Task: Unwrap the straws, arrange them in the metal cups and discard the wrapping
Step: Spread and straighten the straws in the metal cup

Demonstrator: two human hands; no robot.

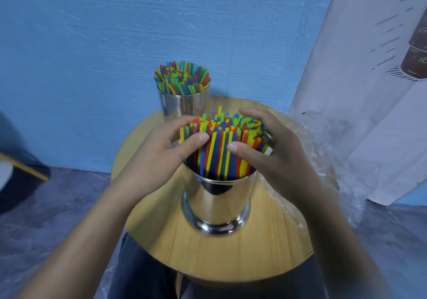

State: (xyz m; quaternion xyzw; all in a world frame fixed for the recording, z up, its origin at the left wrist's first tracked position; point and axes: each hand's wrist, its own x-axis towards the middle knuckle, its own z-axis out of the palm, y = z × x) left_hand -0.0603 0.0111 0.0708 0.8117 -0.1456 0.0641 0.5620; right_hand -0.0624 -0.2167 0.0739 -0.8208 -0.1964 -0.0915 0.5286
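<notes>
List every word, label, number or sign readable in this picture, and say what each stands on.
Nothing reads clearly.
On the white cloth, brown printed drawing at the right edge: pale script, cropped and too blurred to read.
On the near metal cup, far metal cup, straws, clear wrapping: no lettering visible.

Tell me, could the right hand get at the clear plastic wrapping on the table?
Probably yes. The plastic wrapping lies just beside the right hand, with nothing between them; the hand would first have to release the straws.
</notes>
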